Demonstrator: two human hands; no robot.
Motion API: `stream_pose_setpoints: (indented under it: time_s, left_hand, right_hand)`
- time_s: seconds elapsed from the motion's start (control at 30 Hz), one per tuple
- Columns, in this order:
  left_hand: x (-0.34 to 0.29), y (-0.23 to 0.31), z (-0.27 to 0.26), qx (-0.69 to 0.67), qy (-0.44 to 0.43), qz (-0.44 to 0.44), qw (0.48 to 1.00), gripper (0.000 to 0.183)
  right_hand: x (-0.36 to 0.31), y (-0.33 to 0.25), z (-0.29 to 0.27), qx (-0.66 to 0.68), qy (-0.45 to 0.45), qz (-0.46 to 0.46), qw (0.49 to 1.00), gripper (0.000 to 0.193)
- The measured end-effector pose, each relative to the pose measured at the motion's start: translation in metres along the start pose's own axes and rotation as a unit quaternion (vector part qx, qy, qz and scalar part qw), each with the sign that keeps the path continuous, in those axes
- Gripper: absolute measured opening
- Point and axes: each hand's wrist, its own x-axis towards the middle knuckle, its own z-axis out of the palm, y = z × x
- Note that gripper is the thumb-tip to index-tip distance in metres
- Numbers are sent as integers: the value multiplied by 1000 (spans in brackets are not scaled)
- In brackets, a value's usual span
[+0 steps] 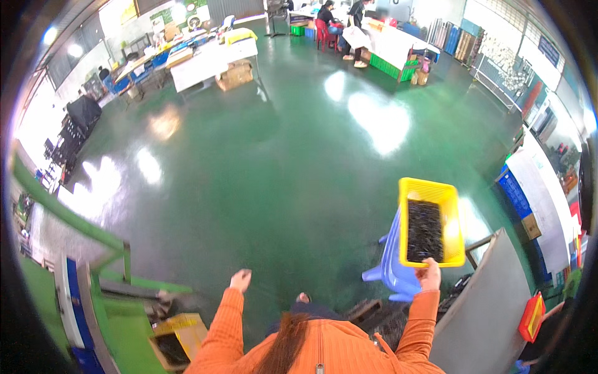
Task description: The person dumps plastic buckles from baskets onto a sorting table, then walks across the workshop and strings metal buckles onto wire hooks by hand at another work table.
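My right hand (pixel 428 272) grips the near rim of a yellow plastic basket (pixel 459 234). Inside the basket lies a heap of small dark, thin pieces (pixel 425 230), too fine to tell apart. Under and beside it stands a blue-violet plastic stool (pixel 391 268); whether the basket rests fully on it is hidden. My left hand (pixel 240 280) hangs in front of me over the floor, its fingers curled closed. What those fingers hold, if anything, cannot be made out.
A grey panel (pixel 476 311) stands close on my right, with a small red-and-yellow bin (pixel 531 318) beyond. Green machine framing (pixel 68 218) and a cardboard box (pixel 187 330) are at my left. Far off, people sit and stand near white worktables (pixel 212 62) on the green floor (pixel 274 162).
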Motion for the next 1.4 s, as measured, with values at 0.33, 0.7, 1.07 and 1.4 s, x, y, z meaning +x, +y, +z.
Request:
stream_pose_setpoints:
  time_s: [0.33,0.7,1.07,1.4]
  left_hand:
    - [186,14,-55,181,-221,-210,935,31]
    - [942,502,-64,15,-35,111,993,32]
    - [1273,886,42,-394,-351,-222,820,90]
    - [1687,1128,75,-550,-145,-208,796,20]
  right_hand:
    - [183,-21,459,-178,-176,74,965,22]
    - [404,-184,684,-171,-61,135,974,26]
    - [789,-420,1106,-279,-192,14,941,26]
    - [1091,-578,1489,-336,-302,15,892,31]
